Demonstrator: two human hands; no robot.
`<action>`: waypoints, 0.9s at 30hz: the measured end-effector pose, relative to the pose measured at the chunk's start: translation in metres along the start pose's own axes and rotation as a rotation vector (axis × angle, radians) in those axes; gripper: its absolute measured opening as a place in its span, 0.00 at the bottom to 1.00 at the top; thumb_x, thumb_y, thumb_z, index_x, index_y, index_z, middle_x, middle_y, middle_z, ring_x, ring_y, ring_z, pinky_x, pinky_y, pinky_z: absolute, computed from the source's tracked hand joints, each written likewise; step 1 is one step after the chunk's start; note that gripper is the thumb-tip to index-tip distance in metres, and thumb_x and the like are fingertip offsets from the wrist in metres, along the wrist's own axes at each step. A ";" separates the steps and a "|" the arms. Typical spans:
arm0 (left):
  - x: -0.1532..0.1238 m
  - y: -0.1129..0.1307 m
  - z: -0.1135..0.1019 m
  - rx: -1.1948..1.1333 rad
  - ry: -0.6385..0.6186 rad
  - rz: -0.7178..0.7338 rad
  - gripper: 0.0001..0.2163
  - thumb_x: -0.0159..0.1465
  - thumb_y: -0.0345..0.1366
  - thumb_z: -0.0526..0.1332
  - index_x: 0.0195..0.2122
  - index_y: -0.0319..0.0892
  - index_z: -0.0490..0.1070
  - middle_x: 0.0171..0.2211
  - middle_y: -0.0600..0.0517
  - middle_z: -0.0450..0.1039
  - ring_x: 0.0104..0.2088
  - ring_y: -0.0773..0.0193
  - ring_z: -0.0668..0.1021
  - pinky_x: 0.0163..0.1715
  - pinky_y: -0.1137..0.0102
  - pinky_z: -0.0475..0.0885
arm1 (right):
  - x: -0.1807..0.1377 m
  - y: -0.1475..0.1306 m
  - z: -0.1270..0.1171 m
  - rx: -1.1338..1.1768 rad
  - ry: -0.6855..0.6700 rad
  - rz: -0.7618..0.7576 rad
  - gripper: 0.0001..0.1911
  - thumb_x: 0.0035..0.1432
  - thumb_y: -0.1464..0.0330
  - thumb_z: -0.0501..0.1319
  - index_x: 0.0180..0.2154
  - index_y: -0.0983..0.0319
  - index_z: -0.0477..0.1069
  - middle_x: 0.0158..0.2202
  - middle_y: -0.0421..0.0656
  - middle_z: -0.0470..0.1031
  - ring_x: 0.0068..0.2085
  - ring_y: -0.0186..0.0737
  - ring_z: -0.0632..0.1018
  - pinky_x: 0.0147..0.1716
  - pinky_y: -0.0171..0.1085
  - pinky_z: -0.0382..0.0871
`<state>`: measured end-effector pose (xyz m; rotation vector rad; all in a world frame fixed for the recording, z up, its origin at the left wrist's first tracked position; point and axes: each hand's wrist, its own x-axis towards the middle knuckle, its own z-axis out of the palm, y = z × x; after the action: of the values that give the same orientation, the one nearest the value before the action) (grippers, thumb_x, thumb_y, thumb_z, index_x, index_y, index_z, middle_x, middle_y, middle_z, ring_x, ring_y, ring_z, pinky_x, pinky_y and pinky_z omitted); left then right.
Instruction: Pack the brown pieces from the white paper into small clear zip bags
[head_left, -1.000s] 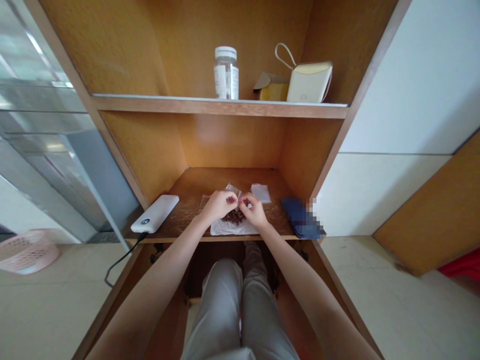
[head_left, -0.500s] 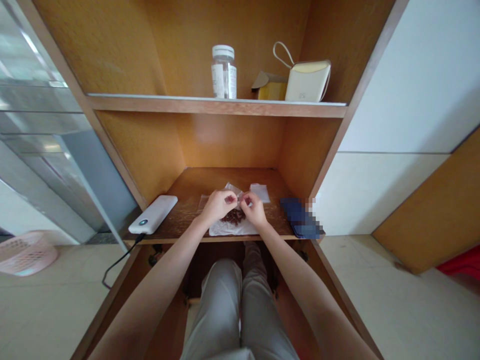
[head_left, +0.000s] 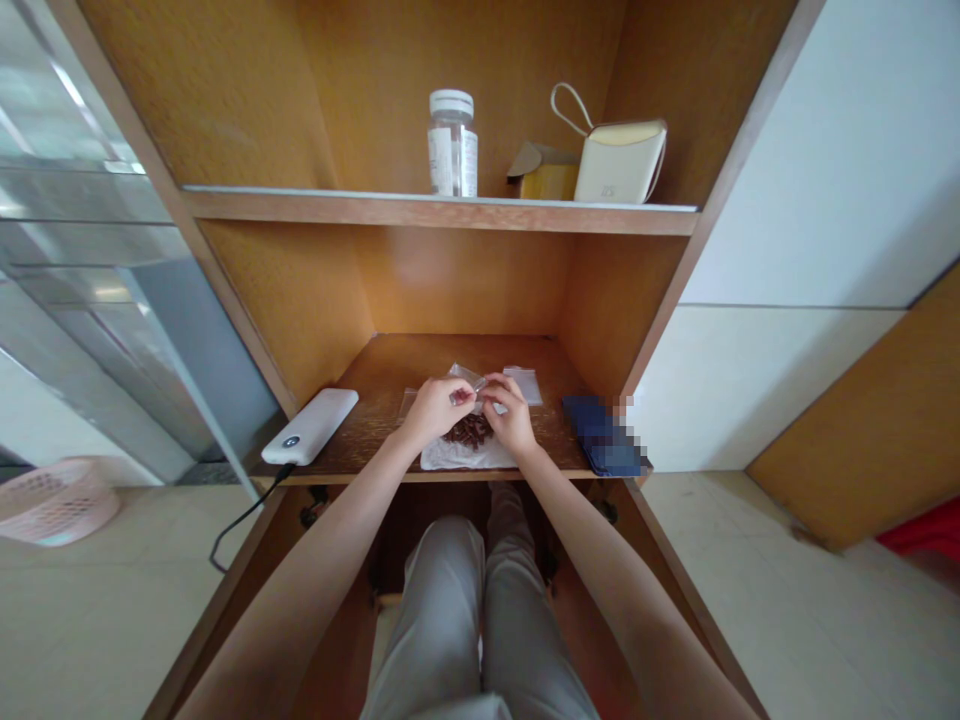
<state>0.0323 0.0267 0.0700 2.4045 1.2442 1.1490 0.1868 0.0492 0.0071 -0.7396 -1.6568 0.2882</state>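
Observation:
Over the lower shelf, my left hand (head_left: 433,408) and my right hand (head_left: 511,415) meet almost fingertip to fingertip. My left thumb and forefinger pinch what looks like a small clear plastic bag (head_left: 478,384). The right fingers are curled at the other side of it, holding its edge, though the exact contact is hard to see. Below the hands, a pile of small dark brown pieces (head_left: 469,431) lies on a crumpled white sheet (head_left: 459,457). A flat clear zip bag (head_left: 527,386) lies just beyond the right hand. More clear plastic shows behind and left of the fingers, partly hidden.
A white power bank (head_left: 311,428) with a black cable lies at the left; a dark blue item (head_left: 602,436), partly pixelated, lies at the right. The upper shelf bears a clear jar (head_left: 453,145), a yellow box (head_left: 549,180) and a cream case (head_left: 621,163). A pink basket (head_left: 56,500) stands on the floor.
The right forefinger has lifted and straightened toward the left fingertips, and a shiny bit of plastic now shows between the hands. The view has shifted slightly.

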 end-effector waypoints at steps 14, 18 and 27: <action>0.001 0.009 0.002 0.042 -0.081 0.027 0.05 0.56 0.31 0.59 0.27 0.41 0.74 0.25 0.52 0.75 0.27 0.65 0.75 0.29 0.72 0.66 | 0.002 0.006 0.000 -0.088 -0.110 -0.099 0.10 0.57 0.71 0.56 0.32 0.57 0.77 0.55 0.44 0.67 0.55 0.42 0.68 0.53 0.46 0.62; 0.000 0.008 0.002 0.025 -0.105 0.027 0.05 0.56 0.31 0.59 0.27 0.41 0.74 0.25 0.52 0.75 0.26 0.65 0.75 0.28 0.72 0.66 | 0.002 0.008 0.000 -0.090 -0.108 -0.101 0.11 0.57 0.72 0.56 0.32 0.56 0.77 0.55 0.42 0.68 0.55 0.41 0.69 0.53 0.46 0.62; -0.002 0.006 0.001 -0.078 0.002 0.001 0.06 0.57 0.33 0.58 0.30 0.40 0.74 0.29 0.51 0.77 0.30 0.64 0.76 0.33 0.72 0.69 | 0.001 0.010 0.000 -0.112 -0.114 -0.053 0.15 0.58 0.71 0.56 0.46 0.52 0.72 0.48 0.40 0.75 0.52 0.42 0.70 0.53 0.47 0.62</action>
<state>0.0358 0.0219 0.0711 2.3489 1.1766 1.1776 0.1896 0.0575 0.0023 -0.7734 -1.8097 0.2042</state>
